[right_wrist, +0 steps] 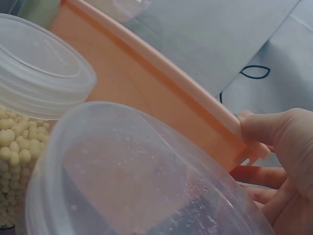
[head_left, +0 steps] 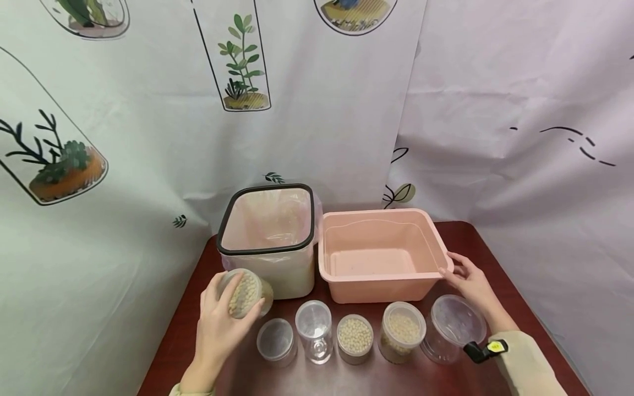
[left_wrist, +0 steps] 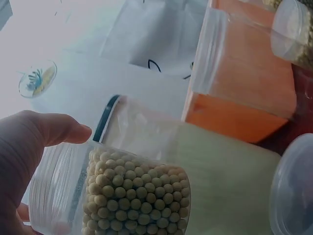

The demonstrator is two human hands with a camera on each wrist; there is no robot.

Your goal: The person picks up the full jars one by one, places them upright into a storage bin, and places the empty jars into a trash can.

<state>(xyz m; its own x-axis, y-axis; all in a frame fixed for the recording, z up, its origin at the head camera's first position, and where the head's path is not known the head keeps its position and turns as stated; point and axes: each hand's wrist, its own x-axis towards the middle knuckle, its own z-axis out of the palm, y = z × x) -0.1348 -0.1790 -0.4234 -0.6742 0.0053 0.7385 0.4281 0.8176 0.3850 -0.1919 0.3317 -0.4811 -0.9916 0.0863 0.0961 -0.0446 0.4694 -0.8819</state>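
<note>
My left hand (head_left: pixel 218 327) grips a clear lidded jar (head_left: pixel 244 297) of pale round beans around its lid end. The jar is tilted, in front of the black-rimmed bin (head_left: pixel 269 272). In the left wrist view the jar (left_wrist: pixel 137 196) lies nearly sideways, with the beans (left_wrist: pixel 132 191) gathered toward its base. On the other side, my right hand (head_left: pixel 470 283) holds the right rim of a pink plastic basin (head_left: pixel 381 290). The right wrist view shows the thumb (right_wrist: pixel 266 126) on top of the basin's rim (right_wrist: pixel 181 85) and the fingers below it.
Several jars line the table's front: a short clear jar (head_left: pixel 275 342), a tall clear one (head_left: pixel 314 324), two holding beans (head_left: pixel 354 336) (head_left: pixel 402 330), and a wide clear jar (head_left: pixel 453 327) below my right wrist. A printed cloth (head_left: pixel 337 137) hangs behind the bin and basin.
</note>
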